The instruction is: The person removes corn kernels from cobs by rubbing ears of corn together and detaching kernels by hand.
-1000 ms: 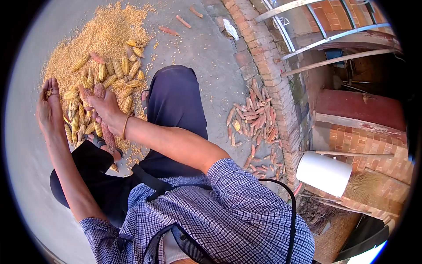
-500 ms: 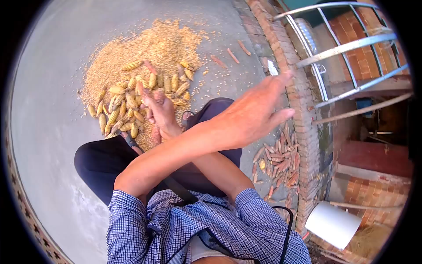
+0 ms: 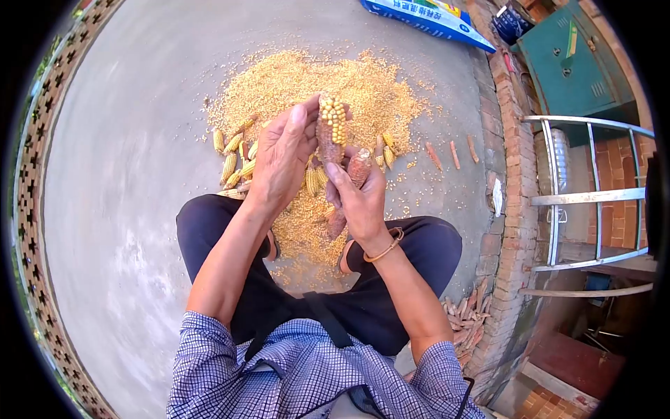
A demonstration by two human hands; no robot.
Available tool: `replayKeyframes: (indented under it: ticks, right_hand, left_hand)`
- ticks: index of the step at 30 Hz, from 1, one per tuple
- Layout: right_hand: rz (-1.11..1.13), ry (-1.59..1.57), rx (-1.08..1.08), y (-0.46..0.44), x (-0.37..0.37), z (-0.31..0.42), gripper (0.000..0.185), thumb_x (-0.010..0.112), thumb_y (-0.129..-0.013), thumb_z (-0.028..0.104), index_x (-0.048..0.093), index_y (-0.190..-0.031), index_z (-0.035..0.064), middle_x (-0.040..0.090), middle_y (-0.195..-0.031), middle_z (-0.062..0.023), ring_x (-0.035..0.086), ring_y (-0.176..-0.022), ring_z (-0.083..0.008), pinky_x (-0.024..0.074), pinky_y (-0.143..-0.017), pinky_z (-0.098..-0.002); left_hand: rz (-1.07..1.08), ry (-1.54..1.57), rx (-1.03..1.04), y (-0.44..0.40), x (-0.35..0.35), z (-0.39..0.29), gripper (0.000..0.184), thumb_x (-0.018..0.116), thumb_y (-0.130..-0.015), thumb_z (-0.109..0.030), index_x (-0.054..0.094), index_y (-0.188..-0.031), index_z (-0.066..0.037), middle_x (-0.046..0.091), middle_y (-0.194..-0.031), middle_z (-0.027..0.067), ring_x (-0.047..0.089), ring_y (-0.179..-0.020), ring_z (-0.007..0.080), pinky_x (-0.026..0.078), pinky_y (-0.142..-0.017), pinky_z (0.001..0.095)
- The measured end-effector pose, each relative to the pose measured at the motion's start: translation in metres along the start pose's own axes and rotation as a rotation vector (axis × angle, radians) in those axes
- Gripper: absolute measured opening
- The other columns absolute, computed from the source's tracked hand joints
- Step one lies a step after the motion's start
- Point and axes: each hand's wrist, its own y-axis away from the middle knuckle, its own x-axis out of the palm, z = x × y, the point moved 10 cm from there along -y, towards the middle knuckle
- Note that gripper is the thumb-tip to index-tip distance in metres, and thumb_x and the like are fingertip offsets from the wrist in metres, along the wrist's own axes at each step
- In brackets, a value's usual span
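Note:
My left hand (image 3: 285, 150) is curled around the side and back of a partly shelled ear of corn (image 3: 332, 129), held upright. Yellow kernels remain on its upper part, and its lower part is bare and reddish. My right hand (image 3: 363, 202) grips a bare corncob (image 3: 359, 167), its thumb touching the base of the ear. Both hands are above a heap of loose kernels (image 3: 279, 84). Unshelled ears of corn (image 3: 230, 166) lie beyond my knees, some hidden behind my hands. Another bare cob (image 3: 337, 225) shows just below my right hand.
Several bare cobs (image 3: 454, 153) lie right of the kernels, and a pile of cobs (image 3: 466, 322) is by my right knee. A brick edge (image 3: 516, 209) runs along the right, beside a metal rail frame (image 3: 593, 197). A blue bag (image 3: 429, 22) lies at the top.
My left hand, earlier stretched open across to the right over my other arm, is back and now holds a partly shelled ear. My right hand has come up against it. The view has swung right.

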Motion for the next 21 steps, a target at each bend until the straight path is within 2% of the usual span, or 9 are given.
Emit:
replayKeyframes:
  ticks: [6,7,10,13,15,19,21]
  right_hand:
    - [0.116,0.162,-0.031,-0.015,0.025,0.009,0.027,0.066,-0.092,0.008,0.053,-0.113,-0.0007,0.059,-0.078,-0.0004,0.053,-0.06,-0.0046,0.0446,-0.053,-0.0215]
    - [0.135,0.168,-0.029,-0.016,0.028,0.01,0.025,0.066,-0.092,0.008,0.054,-0.112,-0.0002,0.061,-0.081,-0.002,0.056,-0.066,-0.0055,0.0471,-0.058,-0.0225]
    - [0.114,0.221,-0.111,-0.02,0.029,0.01,0.026,0.068,-0.09,0.008,0.055,-0.111,-0.001,0.063,-0.085,-0.0055,0.058,-0.075,-0.0081,0.049,-0.066,-0.0254]
    - [0.116,0.337,-0.084,-0.02,0.026,0.0,0.03,0.07,-0.088,0.01,0.056,-0.112,-0.0017,0.066,-0.092,-0.0092,0.06,-0.083,-0.0106,0.0497,-0.074,-0.0284]
    - [0.103,0.336,-0.083,-0.015,0.028,0.002,0.033,0.07,-0.087,0.009,0.056,-0.114,-0.002,0.066,-0.094,-0.0106,0.062,-0.086,-0.0125,0.0502,-0.077,-0.0294]
    - [0.146,0.436,-0.265,-0.012,0.038,0.017,0.037,0.07,-0.086,0.007,0.055,-0.119,-0.0026,0.066,-0.1,-0.0139,0.066,-0.093,-0.0186,0.0509,-0.082,-0.0312]
    - [0.175,0.436,-0.241,-0.014,0.041,0.011,0.038,0.07,-0.086,0.006,0.054,-0.12,-0.0032,0.066,-0.103,-0.0115,0.063,-0.095,-0.0139,0.0506,-0.082,-0.0292]
  left_hand:
    - [-0.02,0.053,0.027,0.0,-0.016,-0.013,0.044,0.044,-0.104,-0.027,0.05,-0.133,0.005,0.061,-0.124,0.0227,0.059,-0.118,0.0318,0.052,-0.097,0.0421]
    - [-0.055,0.063,0.052,0.0,-0.016,-0.017,0.039,0.047,-0.104,-0.023,0.053,-0.13,0.005,0.064,-0.119,0.0214,0.065,-0.108,0.0248,0.053,-0.094,0.0375]
    - [-0.044,0.079,0.075,-0.002,-0.016,-0.02,0.038,0.048,-0.103,-0.022,0.054,-0.129,0.005,0.065,-0.118,0.0211,0.064,-0.108,0.0244,0.053,-0.095,0.0375]
    - [-0.011,0.004,0.078,-0.001,-0.016,-0.017,0.043,0.049,-0.103,-0.028,0.053,-0.13,0.006,0.063,-0.119,0.0214,0.062,-0.114,0.0291,0.053,-0.095,0.0392]
    - [-0.03,0.0,0.052,0.0,-0.019,-0.014,0.043,0.051,-0.102,-0.028,0.054,-0.129,0.006,0.064,-0.116,0.0201,0.064,-0.11,0.0277,0.054,-0.093,0.0382]
    - [-0.045,-0.042,0.026,-0.001,-0.021,-0.016,0.042,0.054,-0.1,-0.027,0.055,-0.127,0.006,0.067,-0.108,0.0171,0.066,-0.102,0.0236,0.055,-0.089,0.0348]
    - [-0.027,-0.038,0.019,-0.001,-0.021,-0.016,0.04,0.053,-0.101,-0.026,0.056,-0.125,0.006,0.067,-0.103,0.0154,0.066,-0.096,0.0205,0.056,-0.085,0.0321]
